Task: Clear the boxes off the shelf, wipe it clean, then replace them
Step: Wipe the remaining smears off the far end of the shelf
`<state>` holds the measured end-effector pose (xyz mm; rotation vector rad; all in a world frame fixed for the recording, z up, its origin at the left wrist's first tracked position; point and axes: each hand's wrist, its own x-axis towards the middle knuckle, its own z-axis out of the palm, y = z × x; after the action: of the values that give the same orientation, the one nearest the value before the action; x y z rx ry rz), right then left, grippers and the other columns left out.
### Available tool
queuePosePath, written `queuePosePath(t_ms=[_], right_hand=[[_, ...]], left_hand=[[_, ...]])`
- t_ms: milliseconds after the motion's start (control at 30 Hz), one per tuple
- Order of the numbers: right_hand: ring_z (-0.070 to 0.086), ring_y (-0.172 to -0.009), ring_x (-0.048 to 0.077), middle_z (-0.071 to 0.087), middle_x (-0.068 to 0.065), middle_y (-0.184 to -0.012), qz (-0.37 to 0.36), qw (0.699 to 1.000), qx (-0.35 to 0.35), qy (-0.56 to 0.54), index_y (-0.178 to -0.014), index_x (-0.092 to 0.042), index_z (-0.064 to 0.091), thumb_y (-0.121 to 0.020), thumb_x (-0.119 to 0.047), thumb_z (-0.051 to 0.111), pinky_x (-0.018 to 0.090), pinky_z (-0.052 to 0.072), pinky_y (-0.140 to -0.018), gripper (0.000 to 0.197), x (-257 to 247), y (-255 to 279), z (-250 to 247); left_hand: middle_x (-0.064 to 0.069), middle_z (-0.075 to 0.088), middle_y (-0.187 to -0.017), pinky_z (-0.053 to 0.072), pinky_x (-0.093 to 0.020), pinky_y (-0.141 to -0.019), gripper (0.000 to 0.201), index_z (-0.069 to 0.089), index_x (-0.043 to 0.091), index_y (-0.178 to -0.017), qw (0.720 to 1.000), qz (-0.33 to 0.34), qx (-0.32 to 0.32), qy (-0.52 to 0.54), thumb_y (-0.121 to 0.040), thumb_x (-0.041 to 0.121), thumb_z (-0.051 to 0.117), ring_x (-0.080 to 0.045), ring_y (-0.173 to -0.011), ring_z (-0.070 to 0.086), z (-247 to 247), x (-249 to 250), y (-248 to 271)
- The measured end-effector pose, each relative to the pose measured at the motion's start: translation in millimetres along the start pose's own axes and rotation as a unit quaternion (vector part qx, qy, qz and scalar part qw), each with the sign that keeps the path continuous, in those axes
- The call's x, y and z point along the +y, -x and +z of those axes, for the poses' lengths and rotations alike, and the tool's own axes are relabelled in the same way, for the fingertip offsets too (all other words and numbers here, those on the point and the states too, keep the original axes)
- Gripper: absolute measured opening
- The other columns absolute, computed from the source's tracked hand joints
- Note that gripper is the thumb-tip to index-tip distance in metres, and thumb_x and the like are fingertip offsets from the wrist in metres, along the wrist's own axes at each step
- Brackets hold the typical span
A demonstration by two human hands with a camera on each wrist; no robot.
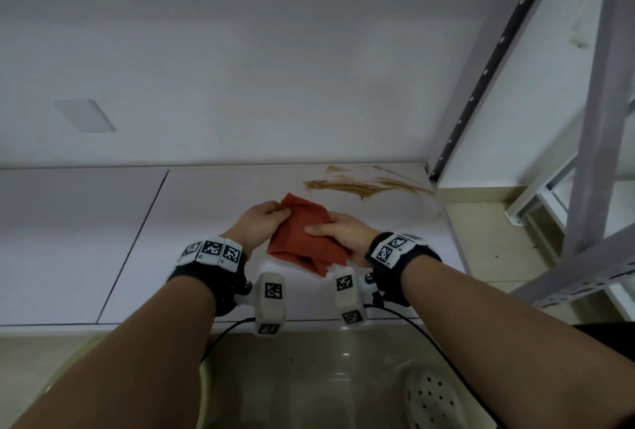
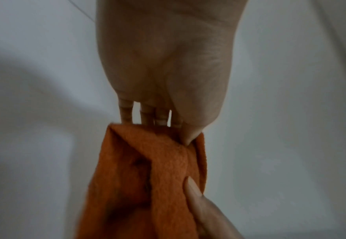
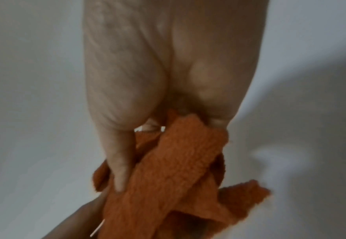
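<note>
**Cloth held in both hands above a stained shelf**

Cloth [image 1: 304, 238], red-orange and loosely folded, sits between my two hands just above the white shelf [image 1: 192, 222]. My left hand [image 1: 259, 224] grips its upper left edge: in the left wrist view the fingers [image 2: 147, 114] curl down behind the fabric while the thumb presses on the near face, pinching a fold. My right hand [image 1: 343, 233] holds the right side of the cloth, thumb laid across the top in the head view; in the right wrist view the thumb [image 3: 120, 163] presses into the fabric and the other fingers are wrapped in behind it, mostly hidden by folds. A loose corner hangs down on the near side.

I see a brown stain [image 1: 364, 184] smeared in streaks across the far right corner of the shelf, beyond the cloth and apart from it. The shelf surface shows a thin seam [image 1: 134, 243] running front to back, left of my hands. A grey perforated metal upright [image 1: 488, 75] rises from the shelf's far right corner, and more grey frame bars [image 1: 591, 140] stand to the right. Both wrists carry black bands with white marker tags [image 1: 211, 250]. Below the shelf's front edge I can see a glossy tiled floor [image 1: 326, 377] and a white perforated shoe [image 1: 433, 401]. I see no boxes in any view.
</note>
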<state>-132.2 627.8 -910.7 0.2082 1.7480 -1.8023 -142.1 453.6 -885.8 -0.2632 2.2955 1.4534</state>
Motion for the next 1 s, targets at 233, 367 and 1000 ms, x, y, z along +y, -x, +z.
queuePosePath(t_ms=[233, 367, 1000], right_hand=[[0.055, -0.111, 0.030, 0.048, 0.011, -0.130, -0.088, 0.872, 0.269, 0.399, -0.129, -0.014, 0.047, -0.086, -0.021, 0.059, 0.032, 0.044, -0.093, 0.045, 7.1, -10.0, -27.2], [0.043, -0.117, 0.032, 0.040, 0.005, -0.135, -0.060, 0.754, 0.143, 0.639, -0.134, -0.029, 0.040, -0.084, -0.038, 0.055, 0.044, 0.038, -0.098, 0.053, 25.1, -12.6, -35.5], [-0.008, -0.146, 0.028, -0.004, -0.009, -0.159, -0.069, 0.706, 0.000, 0.705, -0.151, -0.031, 0.006, -0.097, -0.038, 0.039, 0.050, 0.005, -0.116, 0.063, 48.5, -56.8, -46.2]], left_hand=[[-0.011, 0.060, -0.124, 0.045, -0.033, -0.098, 0.029, 0.059, 0.012, -0.121, 0.992, -0.013, 0.028, -0.123, -0.096, 0.013, 0.045, -0.026, -0.113, 0.058, -5.1, -16.6, -11.8], [-0.008, 0.058, -0.128, 0.041, -0.030, -0.099, 0.031, 0.058, 0.012, -0.123, 0.980, -0.006, 0.012, -0.199, -0.095, 0.012, 0.044, -0.026, -0.117, 0.055, 2.5, -23.9, -17.4], [0.004, 0.035, -0.149, 0.025, -0.032, -0.112, 0.053, 0.035, 0.024, -0.144, 0.899, -0.007, 0.014, -0.438, -0.093, 0.011, 0.037, -0.018, -0.137, 0.035, 49.1, -30.9, -35.4]])
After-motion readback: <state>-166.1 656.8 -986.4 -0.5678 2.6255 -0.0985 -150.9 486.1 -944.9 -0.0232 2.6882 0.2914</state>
